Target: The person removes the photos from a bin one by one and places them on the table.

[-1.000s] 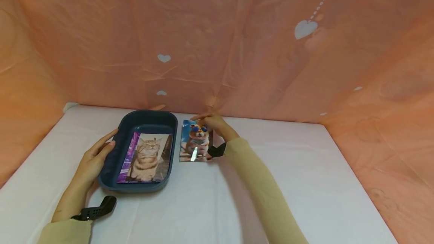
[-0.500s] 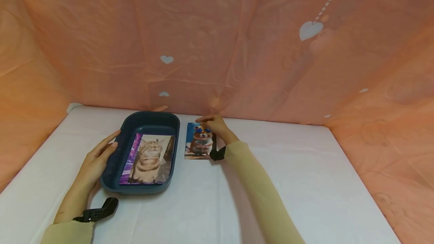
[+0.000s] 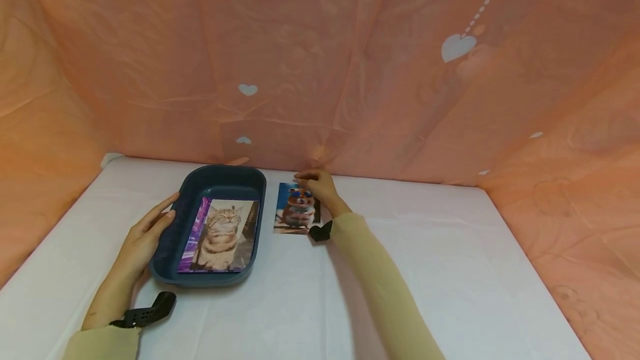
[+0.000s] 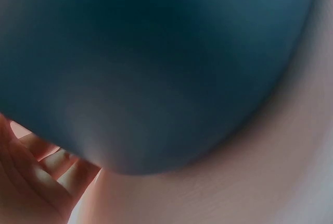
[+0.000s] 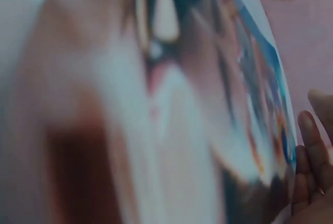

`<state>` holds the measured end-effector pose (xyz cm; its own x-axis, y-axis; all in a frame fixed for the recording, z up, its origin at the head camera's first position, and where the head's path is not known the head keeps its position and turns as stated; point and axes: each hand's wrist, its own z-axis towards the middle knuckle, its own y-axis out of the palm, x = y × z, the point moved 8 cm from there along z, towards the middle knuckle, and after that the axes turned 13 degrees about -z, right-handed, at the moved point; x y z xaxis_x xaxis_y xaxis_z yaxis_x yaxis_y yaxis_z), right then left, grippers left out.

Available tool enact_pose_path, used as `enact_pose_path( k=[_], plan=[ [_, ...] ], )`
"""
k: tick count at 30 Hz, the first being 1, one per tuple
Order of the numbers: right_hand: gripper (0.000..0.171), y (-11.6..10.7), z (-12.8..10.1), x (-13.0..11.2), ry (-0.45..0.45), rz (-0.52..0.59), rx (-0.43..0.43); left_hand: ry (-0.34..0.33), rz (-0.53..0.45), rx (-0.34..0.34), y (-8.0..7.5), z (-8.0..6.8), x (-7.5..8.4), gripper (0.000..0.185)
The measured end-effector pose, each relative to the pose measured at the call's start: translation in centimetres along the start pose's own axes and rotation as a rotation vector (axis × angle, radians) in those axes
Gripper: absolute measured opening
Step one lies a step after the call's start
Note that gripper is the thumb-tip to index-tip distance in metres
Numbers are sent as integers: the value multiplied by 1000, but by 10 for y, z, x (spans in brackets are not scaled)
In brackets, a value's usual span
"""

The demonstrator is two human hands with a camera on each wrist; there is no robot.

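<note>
A dark blue tray [image 3: 167, 251] stands left of centre on the white table. Inside it lies a cat photo card [image 3: 220, 238], with a purple print [image 3: 195, 232] showing from beneath along its left side. My left hand [image 3: 140, 240] rests along the tray's left side, thumb and index fingertip right at the rim. To the right of the tray, my right hand [image 3: 322, 188] pinches a glossy hamster photo card [image 3: 295, 213] near its upper right corner. In the right wrist view this card [image 5: 171, 130] bends close to the camera, with fingers [image 5: 312, 135] at its edge.
White cloth [image 3: 425, 254] covers the table. A peach curtain [image 3: 300, 71] printed with pale hearts hangs along the back edge and both sides. Black wrist straps [image 3: 147, 313] and beige sleeves [image 3: 385, 276] show on both arms.
My right hand and the hamster photo card have shifted slightly away from the tray, and the glare on the card is gone. The left hand stays at the tray's side.
</note>
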<state>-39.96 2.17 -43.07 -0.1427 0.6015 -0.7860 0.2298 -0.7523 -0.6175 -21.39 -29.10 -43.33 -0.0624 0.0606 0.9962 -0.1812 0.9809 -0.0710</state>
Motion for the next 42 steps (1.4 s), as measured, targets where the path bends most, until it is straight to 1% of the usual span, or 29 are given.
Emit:
enact_pose_path(
  k=[4, 7, 13, 15, 17, 20, 24, 27, 31, 35, 39, 42],
  plan=[
    [23, -1, -1, -1, 6, 16, 39, -1, -4, -1, 1, 1, 0, 54],
    [24, -2, -3, -7, 3, 46, 55, -10, -11, -2, 1, 1, -1, 55],
    [29, 0, -8, -38, -45, 137, 73, -15, -5, 6, 0, 2, -1, 55],
    [29, 3, -8, -50, -63, 182, 66, -13, 8, 6, 0, 3, -1, 55],
    [27, 6, -8, -61, -61, 215, 60, -13, 24, 7, -1, 3, -1, 54],
    [27, 12, -10, -77, -60, 233, 30, -18, 26, 11, -1, 3, -1, 54],
    [28, 18, -11, -95, -89, 200, -14, -17, -41, 12, 1, 5, 0, 55],
    [29, 24, -12, -104, -102, 209, -57, -9, -76, 9, 2, 5, 1, 56],
    [28, 34, -13, -115, -100, 198, -123, -8, -70, 9, 3, 5, 2, 57],
    [28, 44, -13, -125, -98, 125, -199, -22, -54, 16, 5, 6, 2, 56],
    [32, 53, -14, -136, -112, 81, -278, -30, -60, 20, 6, 6, 2, 56],
    [32, 58, -14, -142, -113, 59, -309, -22, -62, 23, 7, 7, 2, 57]
  ],
)
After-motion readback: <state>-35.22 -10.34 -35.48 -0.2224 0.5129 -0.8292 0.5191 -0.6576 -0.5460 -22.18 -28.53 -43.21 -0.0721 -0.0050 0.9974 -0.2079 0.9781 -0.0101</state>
